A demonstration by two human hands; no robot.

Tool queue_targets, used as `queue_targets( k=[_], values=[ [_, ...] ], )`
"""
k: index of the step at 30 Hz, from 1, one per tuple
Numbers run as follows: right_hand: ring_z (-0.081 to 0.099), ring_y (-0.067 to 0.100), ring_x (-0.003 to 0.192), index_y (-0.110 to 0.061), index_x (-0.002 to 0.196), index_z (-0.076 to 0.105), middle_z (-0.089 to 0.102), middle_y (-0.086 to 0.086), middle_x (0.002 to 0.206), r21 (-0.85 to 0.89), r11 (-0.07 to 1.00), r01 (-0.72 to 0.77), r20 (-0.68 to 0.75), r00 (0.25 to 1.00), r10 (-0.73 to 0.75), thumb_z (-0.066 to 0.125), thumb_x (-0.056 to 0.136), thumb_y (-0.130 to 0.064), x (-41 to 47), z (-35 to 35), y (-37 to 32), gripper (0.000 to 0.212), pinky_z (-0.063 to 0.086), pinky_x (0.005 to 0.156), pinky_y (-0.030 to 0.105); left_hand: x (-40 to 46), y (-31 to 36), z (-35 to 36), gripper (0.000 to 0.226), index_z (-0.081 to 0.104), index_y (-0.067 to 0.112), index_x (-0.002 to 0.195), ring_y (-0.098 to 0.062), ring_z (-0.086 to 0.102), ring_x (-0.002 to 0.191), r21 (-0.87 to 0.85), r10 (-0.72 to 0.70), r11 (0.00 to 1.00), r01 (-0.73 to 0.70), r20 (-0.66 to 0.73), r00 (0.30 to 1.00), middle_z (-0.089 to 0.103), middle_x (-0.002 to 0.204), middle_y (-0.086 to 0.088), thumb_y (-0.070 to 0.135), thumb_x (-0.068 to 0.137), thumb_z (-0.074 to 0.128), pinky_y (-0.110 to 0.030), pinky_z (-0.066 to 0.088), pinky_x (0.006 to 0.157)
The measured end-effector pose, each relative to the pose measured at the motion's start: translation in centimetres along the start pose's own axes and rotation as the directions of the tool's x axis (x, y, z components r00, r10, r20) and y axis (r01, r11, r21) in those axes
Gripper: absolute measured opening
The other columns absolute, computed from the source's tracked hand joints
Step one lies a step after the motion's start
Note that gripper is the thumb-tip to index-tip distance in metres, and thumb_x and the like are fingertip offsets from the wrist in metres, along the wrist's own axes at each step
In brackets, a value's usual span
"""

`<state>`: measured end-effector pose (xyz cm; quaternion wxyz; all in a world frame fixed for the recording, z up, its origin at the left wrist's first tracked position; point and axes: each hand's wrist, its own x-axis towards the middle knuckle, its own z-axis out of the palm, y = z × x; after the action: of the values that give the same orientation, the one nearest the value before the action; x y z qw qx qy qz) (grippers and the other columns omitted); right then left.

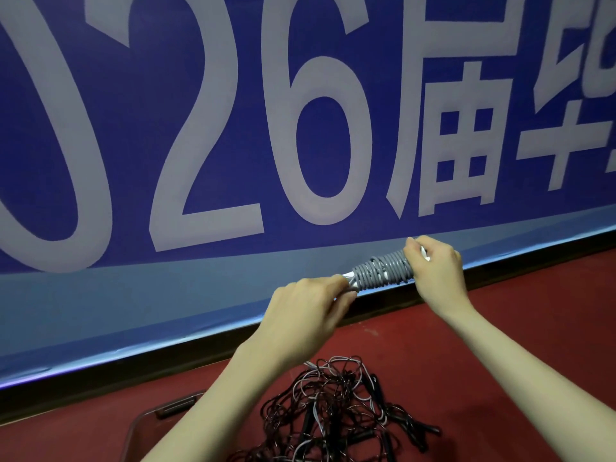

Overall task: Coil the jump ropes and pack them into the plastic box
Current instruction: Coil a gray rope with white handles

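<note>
hands (373, 281) grip coiled rope (380, 273); rope tangle (336, 411) below

White "26届" in large characters on the blue banner (383, 78)

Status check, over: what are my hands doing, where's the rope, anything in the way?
Left hand and right hand each grip an end of the coiled grey jump rope. Tangled rope pile on floor. Plastic box lower left. No obstruction.

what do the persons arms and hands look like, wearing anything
Both forearms are bare as far as the frame shows, with no sleeves in view. The left hand and right hand wear no gloves. No rings, watch or wristbands can be seen.
</note>
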<state>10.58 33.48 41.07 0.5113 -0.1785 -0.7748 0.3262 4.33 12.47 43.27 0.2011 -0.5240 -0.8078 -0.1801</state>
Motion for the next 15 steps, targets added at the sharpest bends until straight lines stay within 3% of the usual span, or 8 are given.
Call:
queue_targets(
  k=[4, 7, 9, 13, 15],
  values=[
    [0.024, 0.011, 0.053, -0.012, 0.058, 0.029, 0.024, -0.002, 0.053, 0.051, 0.996, 0.072, 0.088, 0.993, -0.076, 0.051, 0.098, -0.014, -0.1, 0.0, -0.4, 0.046, 0.02, 0.05, 0.026, 0.0, -1.1, -0.6, 0.021, 0.059, 0.027, 0.089, -0.012, 0.046, 0.066, -0.187, -0.086, 0.98, 0.071, -0.077, 0.993, 0.052, 0.067, 0.013, 0.04, 0.097, 0.045, -0.033, 0.045, 0.067],
    [0.023, 0.009, 0.054, -0.002, 0.061, 0.032, 0.025, 0.001, 0.057, 0.109, 0.99, 0.091, 0.196, 0.974, -0.111, 0.049, 0.092, -0.028, -0.2, 0.1, -0.9, 0.044, 0.018, 0.051, 0.026, 0.3, -2.2, -0.6, 0.017, 0.063, 0.025, 0.086, -0.008, 0.044, 0.058, -0.317, -0.145, 0.941, 0.117, -0.066, 0.987, 0.055, 0.065, 0.012, 0.032, 0.096, 0.052, -0.033, 0.043, 0.063],
    [0.023, 0.008, 0.054, -0.003, 0.062, 0.032, 0.025, -0.001, 0.057, 0.16, 0.985, 0.071, 0.273, 0.955, -0.113, 0.052, 0.095, -0.024, -0.2, 0.0, -1.3, 0.044, 0.019, 0.052, 0.027, 0.4, -2.8, -0.8, 0.015, 0.067, 0.022, 0.086, -0.006, 0.049, 0.062, -0.409, -0.173, 0.902, 0.142, -0.04, 0.984, 0.06, 0.068, 0.012, 0.027, 0.096, 0.056, -0.032, 0.041, 0.064],
    [0.022, 0.009, 0.049, -0.011, 0.064, 0.035, 0.023, -0.003, 0.056, 0.29, 0.953, -0.092, 0.354, 0.935, -0.017, 0.049, 0.1, -0.013, -0.5, -0.1, -2.4, 0.039, 0.018, 0.049, 0.028, 0.2, -3.1, -1.7, 0.021, 0.065, 0.018, 0.079, 0.001, 0.05, 0.058, -0.56, -0.191, 0.813, 0.158, -0.001, 0.981, 0.059, 0.061, 0.019, 0.017, 0.097, 0.054, -0.012, 0.035, 0.059],
    [0.018, 0.014, 0.051, -0.008, 0.068, 0.039, 0.018, 0.005, 0.061, 0.43, 0.865, -0.26, 0.411, 0.909, 0.069, 0.048, 0.101, -0.017, -0.9, 0.2, -2.8, 0.035, 0.011, 0.048, 0.03, 0.2, -3.3, -1.9, 0.027, 0.061, 0.02, 0.073, 0.001, 0.044, 0.056, -0.609, -0.178, 0.778, 0.157, 0.026, 0.984, 0.054, 0.059, 0.017, 0.018, 0.099, 0.051, -0.013, 0.033, 0.059]
  ],
)
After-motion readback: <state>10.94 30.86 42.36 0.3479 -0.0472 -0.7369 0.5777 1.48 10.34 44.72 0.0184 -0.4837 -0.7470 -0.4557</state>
